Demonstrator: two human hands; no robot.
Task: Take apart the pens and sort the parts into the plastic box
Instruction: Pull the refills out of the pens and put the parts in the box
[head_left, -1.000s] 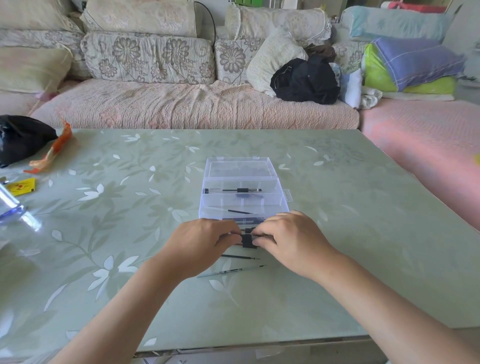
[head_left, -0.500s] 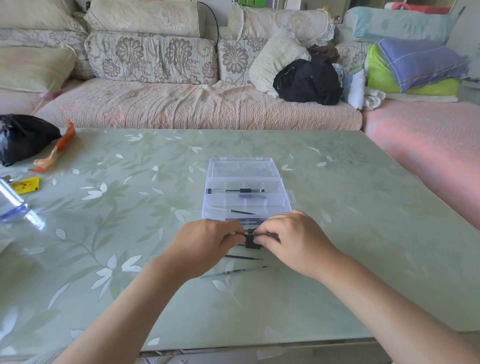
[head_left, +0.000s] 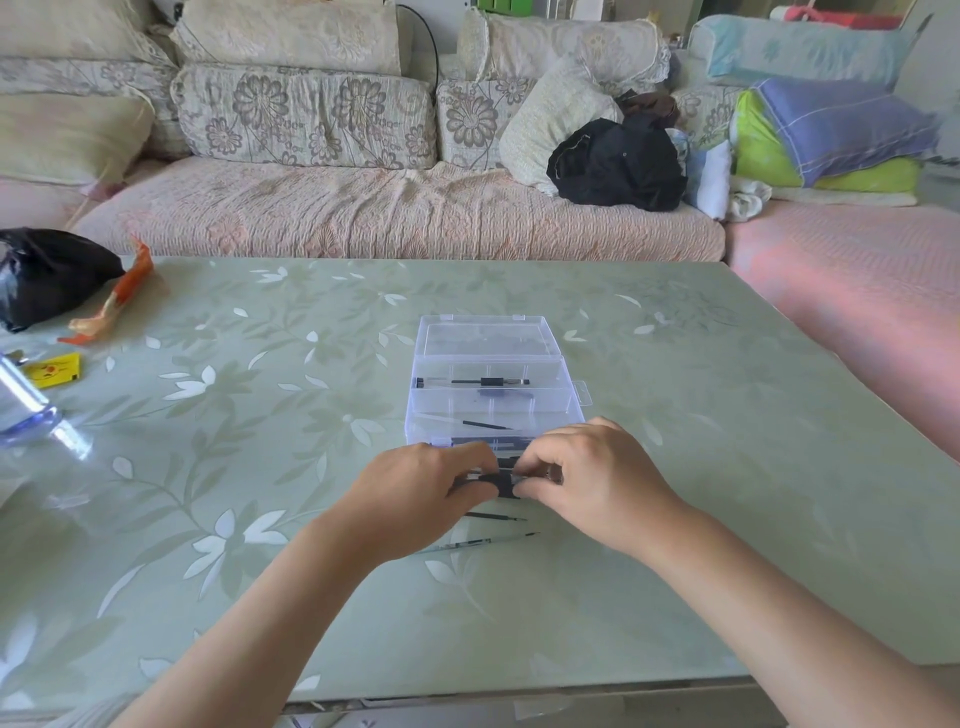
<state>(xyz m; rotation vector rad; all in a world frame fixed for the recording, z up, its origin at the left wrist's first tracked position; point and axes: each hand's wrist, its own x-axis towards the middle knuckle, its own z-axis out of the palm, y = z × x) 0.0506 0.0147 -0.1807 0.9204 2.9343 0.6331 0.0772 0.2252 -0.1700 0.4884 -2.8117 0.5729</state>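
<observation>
Head view: far to the left of the left grip (head_left: 415, 493), a black bag (head_left: 47, 270), an orange wrapper (head_left: 114, 301) and a yellow packet (head_left: 52, 370) lie on the green flowered desk (head_left: 260, 415). A sofa (head_left: 363, 218) with a black garment (head_left: 618, 161) on it stands beyond the desk. Nothing lies between the grips and the plastic box (head_left: 483, 338).

Both grips meet over the desk, and each one pinches an end of a black pen (head_left: 493, 480) with curled fingers, the right grip (head_left: 597, 478) opposite the left one. The open plastic box stands just beyond the grips, and its near wall is almost touching the knuckles. A long pen part (head_left: 478, 382) lies in the far compartment and a thin dark refill (head_left: 485, 425) in the middle one. Two more refills (head_left: 493, 516) lie on the desk just under the grips, on the person's side.

The fingers cover most of the pen, so I cannot tell whether it is already separated. The nearest compartment is half hidden behind the grips.
</observation>
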